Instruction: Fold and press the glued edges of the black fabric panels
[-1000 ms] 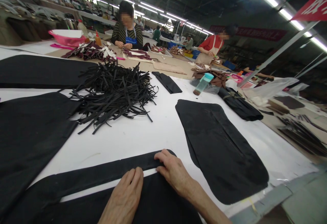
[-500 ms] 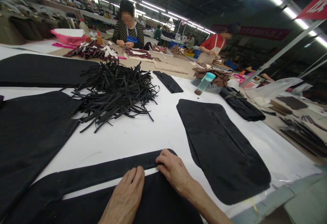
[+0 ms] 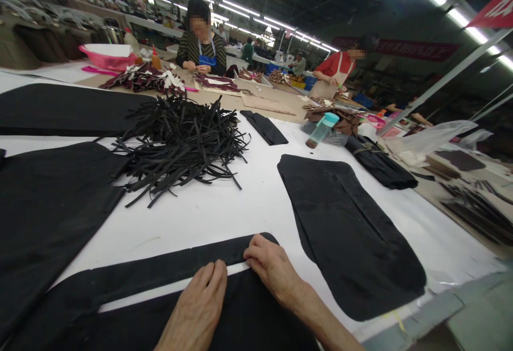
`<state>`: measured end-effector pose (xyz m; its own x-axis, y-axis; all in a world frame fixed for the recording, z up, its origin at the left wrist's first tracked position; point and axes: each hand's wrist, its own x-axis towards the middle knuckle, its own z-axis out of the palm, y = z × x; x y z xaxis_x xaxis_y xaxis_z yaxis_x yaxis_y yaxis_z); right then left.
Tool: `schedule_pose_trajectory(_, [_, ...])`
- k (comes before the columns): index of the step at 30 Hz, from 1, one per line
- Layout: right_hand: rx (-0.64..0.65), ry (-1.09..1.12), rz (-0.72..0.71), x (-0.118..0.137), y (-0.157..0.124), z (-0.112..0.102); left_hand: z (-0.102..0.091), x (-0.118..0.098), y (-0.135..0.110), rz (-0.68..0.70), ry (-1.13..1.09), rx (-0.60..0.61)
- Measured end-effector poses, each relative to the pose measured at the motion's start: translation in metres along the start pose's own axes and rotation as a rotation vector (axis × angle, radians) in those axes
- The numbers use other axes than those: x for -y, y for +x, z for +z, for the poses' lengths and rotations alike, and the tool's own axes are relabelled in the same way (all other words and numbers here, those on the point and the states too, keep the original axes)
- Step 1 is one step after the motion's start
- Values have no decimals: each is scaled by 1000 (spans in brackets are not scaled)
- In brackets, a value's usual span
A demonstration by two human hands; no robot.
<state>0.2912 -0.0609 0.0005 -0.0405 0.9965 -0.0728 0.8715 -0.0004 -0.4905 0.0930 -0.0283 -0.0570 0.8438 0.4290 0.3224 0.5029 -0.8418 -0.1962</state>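
Note:
A black fabric panel (image 3: 160,271) with a long slot cut through it lies in front of me, and a white strip (image 3: 168,288) shows through the slot. Across the slot rests my left hand (image 3: 198,300), its fingers laid side by side on the fabric and its thumb hidden. My right hand (image 3: 272,268) is at the slot's right end, with thumb and bent fingers pinching the panel's fabric there. Right of my hands lies a stack of similar black panels (image 3: 348,228), the top one with a narrow slit.
A tangled heap of black strips (image 3: 188,142) lies beyond my hands. More black panels (image 3: 52,196) cover the left side. Farther off are a folded black piece (image 3: 264,127), a teal-lidded bottle (image 3: 321,130) and a tied black bundle (image 3: 380,164). Two people work across the table.

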Motion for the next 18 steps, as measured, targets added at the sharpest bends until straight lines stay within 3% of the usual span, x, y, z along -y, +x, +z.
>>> schedule_pose_trajectory(11, [-27,-65,99,9,2,3,-6,-1,0,-7,6,24])
schedule_pose_trajectory(18, [25,-195,209,11,10,6,1,-2,-3,2,41,69])
